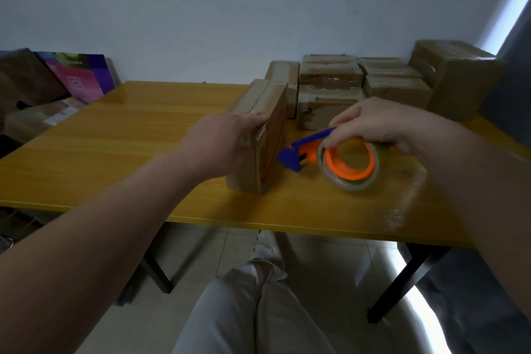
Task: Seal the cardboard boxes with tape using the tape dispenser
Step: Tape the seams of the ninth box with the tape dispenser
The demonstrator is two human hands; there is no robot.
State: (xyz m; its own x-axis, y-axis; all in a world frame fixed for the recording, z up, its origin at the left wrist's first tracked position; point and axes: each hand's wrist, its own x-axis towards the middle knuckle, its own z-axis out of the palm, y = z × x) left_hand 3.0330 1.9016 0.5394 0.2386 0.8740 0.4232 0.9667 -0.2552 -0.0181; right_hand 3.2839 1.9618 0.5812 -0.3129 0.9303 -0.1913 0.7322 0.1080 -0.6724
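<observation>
A brown cardboard box (270, 123) stands on its side near the middle of the yellow wooden table (120, 135). My left hand (221, 140) grips its near top edge, fingers curled over the top. Just right of the box, my right hand (382, 123) holds the tape dispenser (344, 164), which has a blue handle and blade end, an orange hub and a roll of clear-brown tape. The blue tip points at the box's right face, very close to it. The dispenser hovers just above the tabletop.
Several more cardboard boxes (330, 86) are stacked at the table's far right, with a larger box (457, 77) at the right end. Colourful flat packages (77, 77) lean against the wall at left. My legs (253, 307) are under the table's front edge.
</observation>
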